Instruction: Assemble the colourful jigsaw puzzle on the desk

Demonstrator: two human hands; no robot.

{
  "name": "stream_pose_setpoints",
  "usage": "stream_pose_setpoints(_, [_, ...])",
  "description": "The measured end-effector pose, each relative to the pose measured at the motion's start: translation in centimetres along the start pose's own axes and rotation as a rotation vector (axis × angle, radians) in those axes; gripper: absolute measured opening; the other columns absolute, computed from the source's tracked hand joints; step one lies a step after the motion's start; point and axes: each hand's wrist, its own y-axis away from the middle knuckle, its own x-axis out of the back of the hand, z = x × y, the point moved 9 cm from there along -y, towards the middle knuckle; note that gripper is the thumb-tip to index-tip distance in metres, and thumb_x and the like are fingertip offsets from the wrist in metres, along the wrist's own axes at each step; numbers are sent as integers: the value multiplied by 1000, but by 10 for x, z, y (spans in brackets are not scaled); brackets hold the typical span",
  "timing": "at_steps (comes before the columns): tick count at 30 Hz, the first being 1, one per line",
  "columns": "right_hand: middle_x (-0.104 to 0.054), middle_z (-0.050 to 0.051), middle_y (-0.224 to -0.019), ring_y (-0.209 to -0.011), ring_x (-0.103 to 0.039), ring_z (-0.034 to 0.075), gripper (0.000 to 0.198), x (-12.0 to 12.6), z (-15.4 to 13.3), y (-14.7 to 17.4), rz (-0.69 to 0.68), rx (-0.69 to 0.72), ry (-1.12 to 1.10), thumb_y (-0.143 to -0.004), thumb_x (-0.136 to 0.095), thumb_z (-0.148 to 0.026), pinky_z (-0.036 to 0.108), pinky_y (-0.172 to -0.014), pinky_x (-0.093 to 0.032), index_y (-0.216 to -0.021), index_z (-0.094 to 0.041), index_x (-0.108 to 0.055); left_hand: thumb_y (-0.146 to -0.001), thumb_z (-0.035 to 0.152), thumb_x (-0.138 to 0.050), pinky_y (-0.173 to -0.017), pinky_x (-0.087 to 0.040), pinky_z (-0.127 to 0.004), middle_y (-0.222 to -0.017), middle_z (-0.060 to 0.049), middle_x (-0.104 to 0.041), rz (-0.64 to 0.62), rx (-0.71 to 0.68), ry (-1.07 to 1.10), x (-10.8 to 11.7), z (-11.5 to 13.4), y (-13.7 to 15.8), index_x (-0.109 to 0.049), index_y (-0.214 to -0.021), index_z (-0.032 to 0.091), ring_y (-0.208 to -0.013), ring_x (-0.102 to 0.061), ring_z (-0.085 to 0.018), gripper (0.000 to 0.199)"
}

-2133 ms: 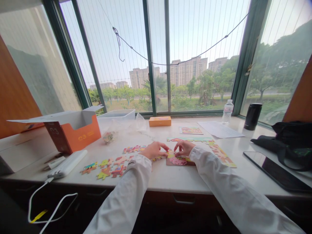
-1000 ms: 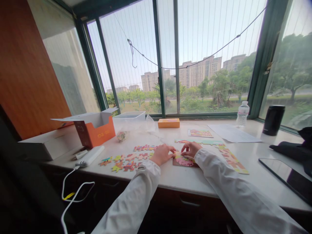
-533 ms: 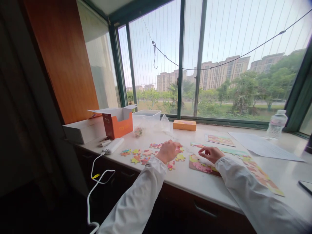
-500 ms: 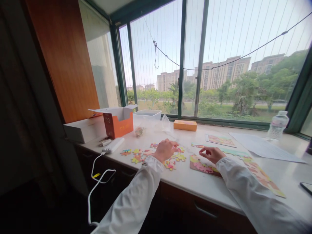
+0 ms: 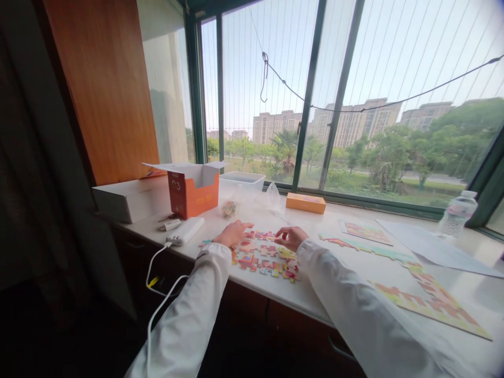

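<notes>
Loose jigsaw puzzle pieces (image 5: 269, 251) in pink, yellow and red lie spread near the table's front edge. Over their left side is my left hand (image 5: 233, 234), fingers stretched out to the right. My right hand (image 5: 292, 239) reaches in from the other side, its fingers bent together low over the pieces at the back right. Whatever is between those fingertips is hidden. To the right, the partly joined puzzle (image 5: 433, 294) forms an edge strip, and my right sleeve covers some of it.
A small picture card (image 5: 366, 232), a white paper sheet (image 5: 437, 247) and a water bottle (image 5: 457, 214) are at the right. At the back stand an orange box (image 5: 195, 197), a clear plastic tub (image 5: 242, 182) and a yellow-orange box (image 5: 305, 203). A white power bank (image 5: 188, 231) trails a cable.
My right hand has moved left from the joined puzzle to the loose pieces. My left hand has shifted left across them. The view has turned slightly.
</notes>
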Motion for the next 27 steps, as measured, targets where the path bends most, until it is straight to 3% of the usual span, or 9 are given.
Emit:
stream_pose_setpoints(3, [-73,0,-89,-82,-66,17,33,-21,-6,-27,-1,-9,-3,-76,-73,-49,28,-77,-46,-100,-27,-74,-88,26,-58,-78,-51,-22,-97,-6,-69,-55,22,28,-11,-4,-2,-64,-125,23,-84,-68,-15,38])
stream_pose_setpoints(7, [-72,3,-96,-85,-66,19,42,-38,-7,-46,-2,-20,1,-70,-77,-53,29,-77,-47,-102,-25,-74,-87,28,-61,-80,-50,-21,-105,-7,-67,-29,13,23,-11,-1,-4,-64,-125,26,-88,-66,-16,38])
stream_pose_setpoints(13, [-69,3,-90,-80,-64,16,43,-39,-10,-56,47,25,-69,-67,-80,-52,28,-76,-47,-98,-23,-75,-86,20,-63,-91,-47,-30,-109,-8,-70,61,-149,-65,-2,18,-2,-61,-127,21,-104,-59,-22,41])
stream_pose_setpoints(21, [-67,2,-89,-77,-62,15,43,3,-17,-54,166,98,-111,-64,-84,-50,29,-79,-46,-96,-23,-75,-90,22,-62,-91,-45,-34,-110,-9,-69,194,-219,-159,23,41,1,-58,-127,20,-103,-58,-23,38])
stream_pose_setpoints(27, [-67,2,-86,-74,-57,14,43,66,3,-8,201,170,-61,-64,-82,-54,27,-73,-43,-94,-23,-75,-93,24,-58,-92,-42,-33,-110,-8,-69,207,-345,-171,41,111,-10,-60,-124,21,-103,-57,-23,32])
